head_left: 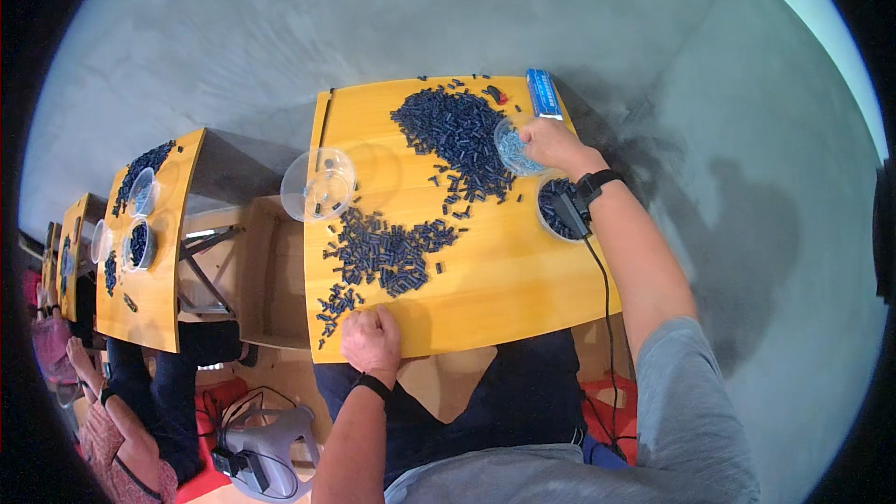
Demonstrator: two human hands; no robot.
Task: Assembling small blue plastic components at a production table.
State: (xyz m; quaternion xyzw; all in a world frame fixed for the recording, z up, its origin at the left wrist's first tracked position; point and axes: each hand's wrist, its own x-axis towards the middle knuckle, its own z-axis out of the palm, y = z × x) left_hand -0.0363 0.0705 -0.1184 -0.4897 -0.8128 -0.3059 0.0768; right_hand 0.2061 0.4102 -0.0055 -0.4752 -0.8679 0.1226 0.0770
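Observation:
My right hand (554,146) reaches over a clear round tub (509,168) of small bluish, pin-like pieces. Its fingers are bent together at the rim, and whatever they grip is hidden. My left hand (371,342) is curled closed at the table's near left edge, beside a few stray dark pieces; its contents do not show. A big heap of short dark cylindrical pieces (453,135) lies at the far middle. Nearer me spreads a second pile of dark cylinders (387,255). Under my right wrist stands another tub (551,229) filled with dark pieces.
A clear tub (297,189) overhangs the left edge of the yellow table (495,289). A blue box (543,93) sits at the far right corner. A black cable (607,299) runs down from near my right wrist. At left, another person (126,439) sits by a similar table (168,252).

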